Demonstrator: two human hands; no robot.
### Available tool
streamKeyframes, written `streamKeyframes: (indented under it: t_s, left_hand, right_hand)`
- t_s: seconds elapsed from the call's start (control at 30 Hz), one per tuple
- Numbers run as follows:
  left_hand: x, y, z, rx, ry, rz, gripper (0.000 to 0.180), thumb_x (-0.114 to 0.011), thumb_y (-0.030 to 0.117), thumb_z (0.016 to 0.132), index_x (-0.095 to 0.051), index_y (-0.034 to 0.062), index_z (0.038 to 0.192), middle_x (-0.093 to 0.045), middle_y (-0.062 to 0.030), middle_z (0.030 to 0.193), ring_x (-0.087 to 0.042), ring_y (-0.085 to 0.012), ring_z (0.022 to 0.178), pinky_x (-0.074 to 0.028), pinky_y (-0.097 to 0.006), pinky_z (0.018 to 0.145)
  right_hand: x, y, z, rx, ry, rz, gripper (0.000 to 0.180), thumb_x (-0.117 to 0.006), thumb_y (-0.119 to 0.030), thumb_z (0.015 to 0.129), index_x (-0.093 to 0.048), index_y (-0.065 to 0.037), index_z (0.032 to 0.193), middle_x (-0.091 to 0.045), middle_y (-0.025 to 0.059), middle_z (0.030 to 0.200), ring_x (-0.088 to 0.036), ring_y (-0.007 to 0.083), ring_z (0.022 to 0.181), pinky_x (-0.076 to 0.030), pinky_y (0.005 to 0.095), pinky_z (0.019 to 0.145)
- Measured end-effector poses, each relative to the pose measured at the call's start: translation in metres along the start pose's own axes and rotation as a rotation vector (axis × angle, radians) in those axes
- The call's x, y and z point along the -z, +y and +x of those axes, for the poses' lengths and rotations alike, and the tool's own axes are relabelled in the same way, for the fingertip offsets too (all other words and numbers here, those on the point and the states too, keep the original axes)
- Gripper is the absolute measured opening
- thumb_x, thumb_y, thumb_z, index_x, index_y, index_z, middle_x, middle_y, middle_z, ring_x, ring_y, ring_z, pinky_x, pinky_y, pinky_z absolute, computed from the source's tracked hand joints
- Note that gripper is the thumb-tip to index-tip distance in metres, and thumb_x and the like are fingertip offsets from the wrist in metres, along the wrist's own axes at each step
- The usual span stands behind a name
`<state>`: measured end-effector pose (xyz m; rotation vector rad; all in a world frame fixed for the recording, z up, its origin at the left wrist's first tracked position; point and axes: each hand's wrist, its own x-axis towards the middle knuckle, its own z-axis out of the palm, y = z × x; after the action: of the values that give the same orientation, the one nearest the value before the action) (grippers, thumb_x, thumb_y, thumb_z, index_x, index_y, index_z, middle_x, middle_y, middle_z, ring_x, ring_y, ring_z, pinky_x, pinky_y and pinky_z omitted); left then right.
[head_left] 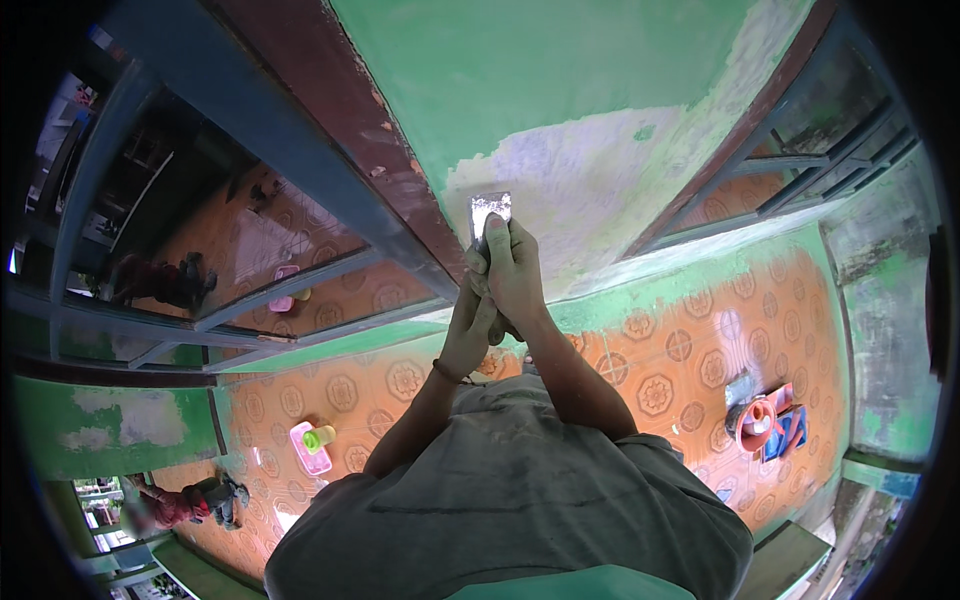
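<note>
A putty knife with a pale-speckled metal blade [484, 204] is pressed up near the wall, beside the brown window frame. My right hand [514, 262] closes round its handle, the thumb lying along the base of the blade. Just below, my left hand [470, 322] is closed against the right one, its fingers around the lower end of the handle, which the hands mostly hide. Behind the blade, the green wall [560, 60] has a bare whitish patch [580, 175] with a ragged paint edge.
Dark glass windows [240, 220] flank the wall on the left, with another window [800, 150] on the right. On the orange patterned floor stand a pink tray [308, 450] with a green-lidded container and an orange bucket [750, 425]. Another person [190, 503] is at the far left.
</note>
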<state>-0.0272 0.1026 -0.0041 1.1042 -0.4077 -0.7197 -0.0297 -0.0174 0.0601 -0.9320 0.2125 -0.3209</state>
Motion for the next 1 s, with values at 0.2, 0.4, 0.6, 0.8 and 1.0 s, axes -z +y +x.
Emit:
streamKeyframes:
  t_s: [0.2,0.4,0.6,0.8,1.0]
  left_hand:
    - [0.025,-0.004,-0.001,0.066,-0.153,0.227,0.014,-0.058,0.005,0.092,-0.055,-0.0003,0.105,-0.062,-0.0045,0.077,-0.057,-0.0107,0.062,-0.045,-0.029,0.054]
    - [0.021,-0.005,0.024,-0.200,0.013,0.466,0.011,-0.064,0.007,0.086,-0.060,-0.0037,0.085,-0.064,-0.0051,0.070,-0.056,-0.0084,0.063,-0.043,-0.029,0.055]
    - [0.013,-0.013,0.023,0.000,0.077,0.482,0.011,-0.063,0.006,0.087,-0.063,-0.0045,0.085,-0.066,-0.0056,0.071,-0.057,-0.0088,0.064,-0.046,-0.030,0.058]
    - [0.008,-0.029,0.015,-0.193,0.169,0.495,0.013,-0.064,0.008,0.088,-0.064,-0.0042,0.083,-0.068,-0.0081,0.072,-0.062,-0.0116,0.063,-0.048,-0.031,0.057]
    - [0.001,-0.017,0.022,-0.181,0.192,0.419,0.017,-0.065,0.010,0.089,-0.063,-0.0041,0.081,-0.067,-0.0067,0.070,-0.060,-0.0105,0.061,-0.047,-0.030,0.055]
  right_hand:
    - [-0.018,0.020,0.011,0.075,0.068,-0.148,0.031,-0.043,-0.027,0.110,-0.052,-0.004,0.091,-0.045,-0.0029,0.064,-0.040,0.0040,0.052,-0.033,0.0233,0.045]
    - [-0.032,0.002,0.022,0.192,0.061,-0.240,0.033,-0.042,-0.025,0.110,-0.052,-0.003,0.088,-0.045,-0.0024,0.065,-0.042,0.0048,0.053,-0.035,0.0236,0.046]
    - [-0.029,0.005,0.023,0.157,0.093,-0.322,0.034,-0.043,-0.026,0.109,-0.052,-0.002,0.086,-0.048,-0.0015,0.066,-0.045,0.0058,0.054,-0.037,0.0245,0.048]
    - [-0.021,0.016,0.021,0.156,0.093,-0.398,0.034,-0.043,-0.025,0.109,-0.054,-0.001,0.089,-0.049,-0.0003,0.066,-0.046,0.0065,0.055,-0.038,0.0251,0.049]
    - [-0.027,-0.002,0.025,0.191,0.020,-0.349,0.034,-0.042,-0.026,0.109,-0.053,-0.001,0.089,-0.047,-0.0006,0.063,-0.044,0.0060,0.052,-0.036,0.0247,0.046]
